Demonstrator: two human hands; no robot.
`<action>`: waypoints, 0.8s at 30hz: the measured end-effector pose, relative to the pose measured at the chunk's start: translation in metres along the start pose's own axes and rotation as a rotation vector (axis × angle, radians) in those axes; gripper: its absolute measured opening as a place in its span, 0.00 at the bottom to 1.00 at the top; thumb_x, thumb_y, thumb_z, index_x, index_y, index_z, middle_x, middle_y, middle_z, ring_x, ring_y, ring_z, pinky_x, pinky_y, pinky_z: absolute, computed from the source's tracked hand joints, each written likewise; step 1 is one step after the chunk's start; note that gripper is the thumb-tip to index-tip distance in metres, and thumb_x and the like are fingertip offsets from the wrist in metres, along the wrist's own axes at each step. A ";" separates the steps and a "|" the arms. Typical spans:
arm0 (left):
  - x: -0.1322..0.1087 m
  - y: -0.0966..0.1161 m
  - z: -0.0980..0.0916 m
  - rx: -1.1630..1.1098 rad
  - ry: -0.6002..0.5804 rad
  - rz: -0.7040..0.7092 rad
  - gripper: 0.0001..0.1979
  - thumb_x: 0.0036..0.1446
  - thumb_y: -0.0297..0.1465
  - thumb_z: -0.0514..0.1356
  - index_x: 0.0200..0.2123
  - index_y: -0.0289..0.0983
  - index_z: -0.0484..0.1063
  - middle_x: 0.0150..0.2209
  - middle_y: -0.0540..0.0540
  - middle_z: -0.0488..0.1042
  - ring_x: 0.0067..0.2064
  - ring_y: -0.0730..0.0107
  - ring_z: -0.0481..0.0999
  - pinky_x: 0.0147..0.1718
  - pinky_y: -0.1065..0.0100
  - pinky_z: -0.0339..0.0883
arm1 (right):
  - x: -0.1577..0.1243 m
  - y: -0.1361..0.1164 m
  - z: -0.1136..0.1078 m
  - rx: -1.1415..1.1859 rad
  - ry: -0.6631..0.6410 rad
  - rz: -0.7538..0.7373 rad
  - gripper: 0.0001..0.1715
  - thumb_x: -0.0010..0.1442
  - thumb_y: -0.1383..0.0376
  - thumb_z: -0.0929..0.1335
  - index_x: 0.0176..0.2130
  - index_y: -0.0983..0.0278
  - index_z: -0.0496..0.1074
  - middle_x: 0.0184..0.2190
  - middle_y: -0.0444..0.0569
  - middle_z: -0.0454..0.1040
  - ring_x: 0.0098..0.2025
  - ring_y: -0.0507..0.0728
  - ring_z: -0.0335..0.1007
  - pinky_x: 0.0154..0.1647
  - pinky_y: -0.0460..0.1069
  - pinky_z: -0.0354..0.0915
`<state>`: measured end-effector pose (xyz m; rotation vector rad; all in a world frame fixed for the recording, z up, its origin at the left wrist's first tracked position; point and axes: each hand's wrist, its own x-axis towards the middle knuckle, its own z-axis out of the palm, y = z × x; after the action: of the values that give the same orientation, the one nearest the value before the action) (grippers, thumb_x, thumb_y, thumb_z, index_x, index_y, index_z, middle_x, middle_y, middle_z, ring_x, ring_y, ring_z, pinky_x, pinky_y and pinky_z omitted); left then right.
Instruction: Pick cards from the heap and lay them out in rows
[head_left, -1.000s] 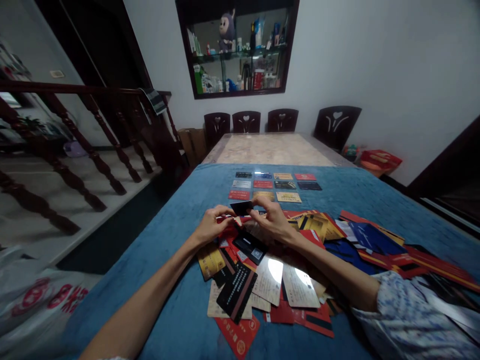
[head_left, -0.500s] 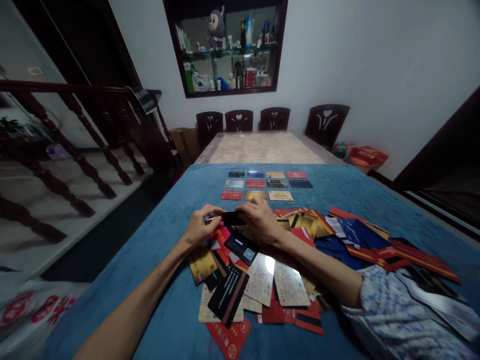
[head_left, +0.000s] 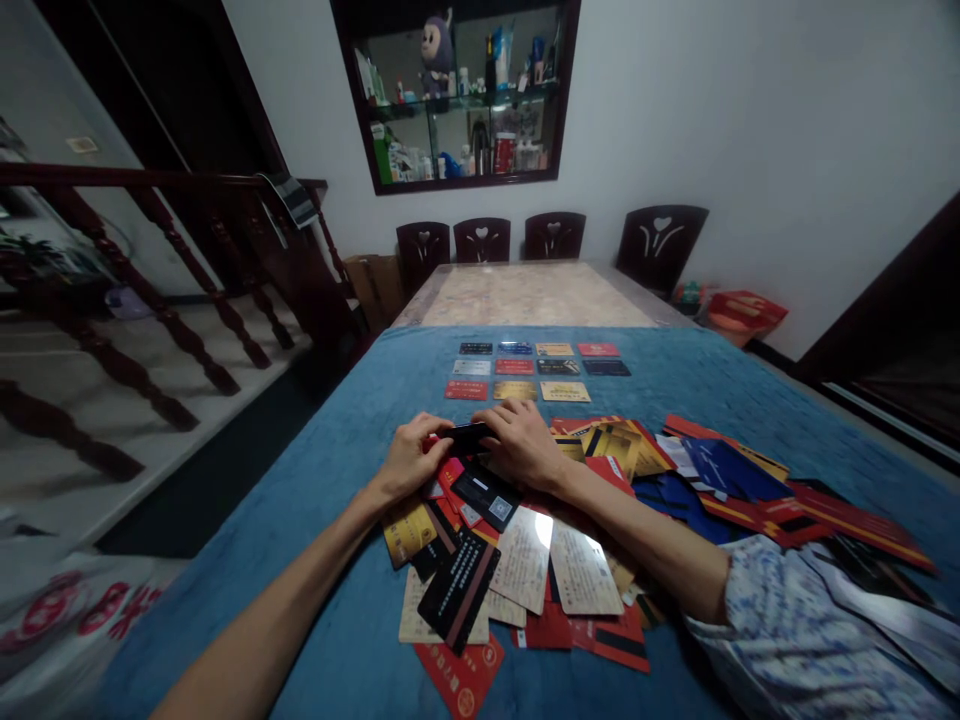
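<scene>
A black card (head_left: 468, 438) is tilted up between my two hands, just above a loose pile of cards. My left hand (head_left: 414, 456) pinches its left end with thumb and fingers, and my right hand (head_left: 523, 441) grips its right end from above. Beneath them lie a black card with a square code (head_left: 486, 497), a black card with a brown stripe (head_left: 459, 590), pale cards (head_left: 587, 570), a gold card (head_left: 409, 533) and red cards (head_left: 461, 672). Beyond my hands, several cards lie in rows, among them a gold card (head_left: 515, 390) and a red card (head_left: 466, 390).
A blue cloth (head_left: 322, 440) covers the near part of the table (head_left: 517, 295). Blue card sleeves (head_left: 739, 468) and red and gold sleeves (head_left: 630, 447) are heaped on the right. Dark chairs (head_left: 555, 235) stand at the far end; a railing (head_left: 165, 330) runs along the left.
My left hand has shifted slightly right and closed in on the card's left end. The black card stays between both hands. The whole view has moved a little.
</scene>
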<state>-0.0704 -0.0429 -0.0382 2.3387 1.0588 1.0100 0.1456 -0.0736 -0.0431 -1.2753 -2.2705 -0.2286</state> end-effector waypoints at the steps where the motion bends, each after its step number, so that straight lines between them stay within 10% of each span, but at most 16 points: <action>1: 0.000 0.000 -0.001 0.002 0.002 -0.005 0.08 0.56 0.27 0.59 0.38 0.37 0.77 0.35 0.47 0.76 0.37 0.68 0.76 0.43 0.65 0.71 | 0.000 0.000 0.000 -0.015 0.009 -0.006 0.19 0.60 0.67 0.70 0.52 0.63 0.70 0.44 0.55 0.77 0.47 0.63 0.63 0.44 0.54 0.53; 24: 0.003 -0.005 -0.004 0.047 0.117 0.082 0.14 0.58 0.27 0.57 0.48 0.37 0.74 0.38 0.47 0.75 0.36 0.69 0.74 0.41 0.66 0.71 | 0.001 -0.003 -0.005 -0.160 0.067 -0.030 0.24 0.64 0.55 0.68 0.53 0.67 0.69 0.44 0.58 0.75 0.46 0.64 0.64 0.49 0.57 0.55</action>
<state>-0.0744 -0.0372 -0.0371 2.4028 1.0474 1.1767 0.1442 -0.0766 -0.0378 -1.2931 -2.2530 -0.4656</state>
